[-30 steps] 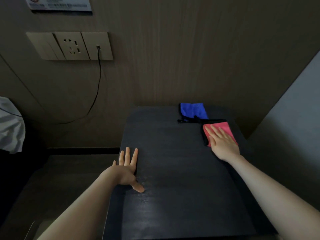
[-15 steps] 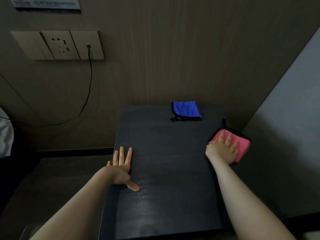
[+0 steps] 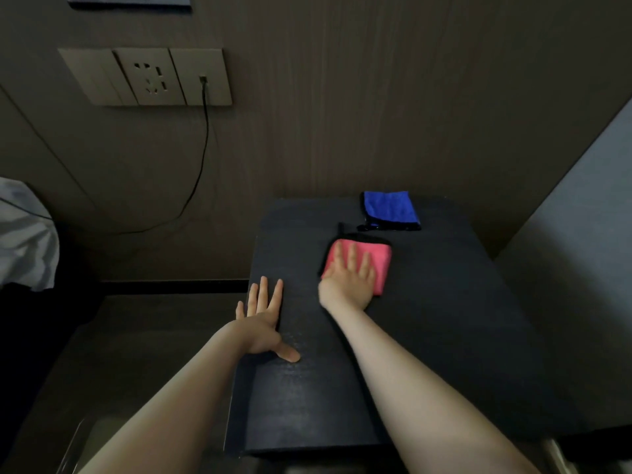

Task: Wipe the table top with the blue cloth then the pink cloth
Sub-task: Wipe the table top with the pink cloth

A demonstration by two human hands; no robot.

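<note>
Two hands: both resting palm-down on the dark counter (image 3: pixel 444 336), forearms entering from the lower frame edge.
Right grip (image 3: pixel 349 278): opened flat, fingers (image 3: pixel 352 256) spread and pressed onto the pink cloth (image 3: pixel 378 265); nothing pinched or enclosed.
Pink cloth: folded, black-edged, lying flat directly beneath the right grip; far edge and right portion exposed beyond the fingertips, near-left corner covered by the palm.
Blue cloth (image 3: pixel 390 208): folded, black-edged, lying flat just beyond the right grip, near the counter's far edge by the wall (image 3: pixel 376 97); not touched by either hand; narrow strip of bare counter visible between it and the pink cloth.
Left grip (image 3: pixel 263 323): opened flat, fingers together and pointing away, thumb splayed toward the right grip; placed on the counter's left edge, nearer the body than the right grip; holding nothing.
Hand separation: apart, bare counter between them.
Counter surface: dark, matte, faint sheen near the left thumb.
Socket panel (image 3: pixel 147 77): wall-mounted, far up and left of the left grip; black cable (image 3: pixel 201 148) plugged into its right section, hanging down and curving left.
White fabric (image 3: pixel 24 237): at the left frame edge, well apart from both grips.
</note>
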